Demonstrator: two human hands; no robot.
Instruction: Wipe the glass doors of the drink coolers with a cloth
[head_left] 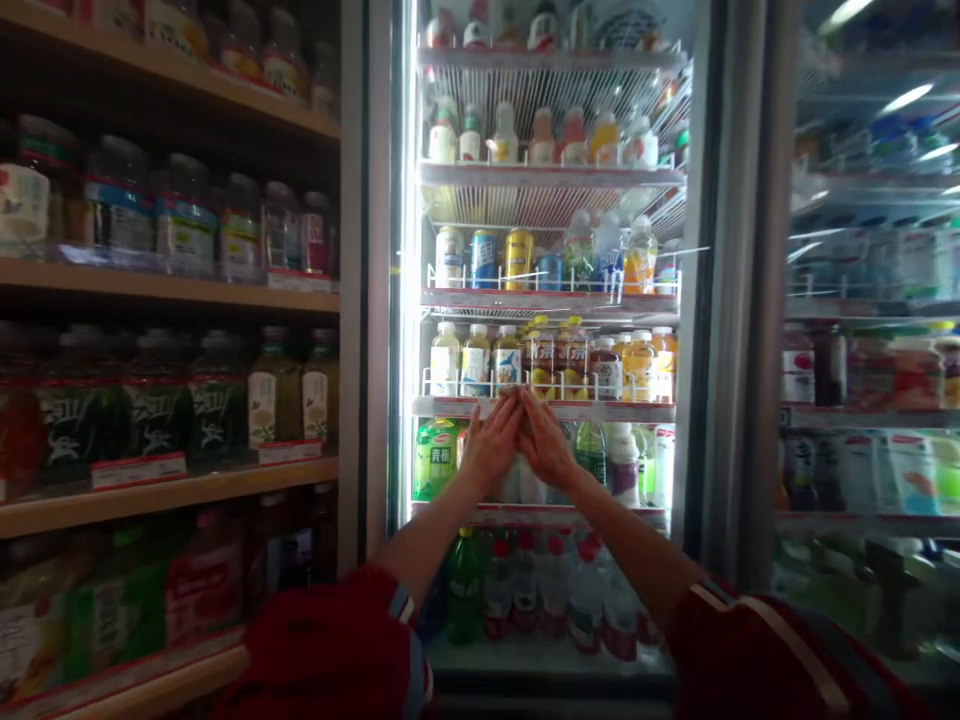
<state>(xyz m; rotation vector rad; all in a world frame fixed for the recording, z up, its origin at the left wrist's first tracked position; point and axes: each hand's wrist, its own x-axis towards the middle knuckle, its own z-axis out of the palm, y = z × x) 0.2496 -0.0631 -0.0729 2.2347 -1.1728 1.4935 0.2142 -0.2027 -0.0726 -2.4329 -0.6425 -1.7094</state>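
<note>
Both arms reach forward in dark red sleeves toward a lit drinks fridge. My left hand [489, 445] has its fingers stretched out, the thumb apart and pointing up. My right hand [546, 440] leans in from the other side with straight fingers, and the fingertips of both hands meet. No object shows in either hand. Just behind the fingertips runs the front rail of a fridge shelf [622, 410]; whether they touch it I cannot tell. Above it stand white-capped bottles [475, 358] and dark tea bottles with yellow caps [574, 358]. A green bottle [436, 458] is left of my hands.
Cans, including a yellow can [518, 259], stand on a higher shelf. Red-capped bottles [525, 585] fill the bottom. Wooden shelves [172, 487] with bottles flank the left. On the right, a metal door frame [750, 300] borders another glass-fronted cooler [870, 415].
</note>
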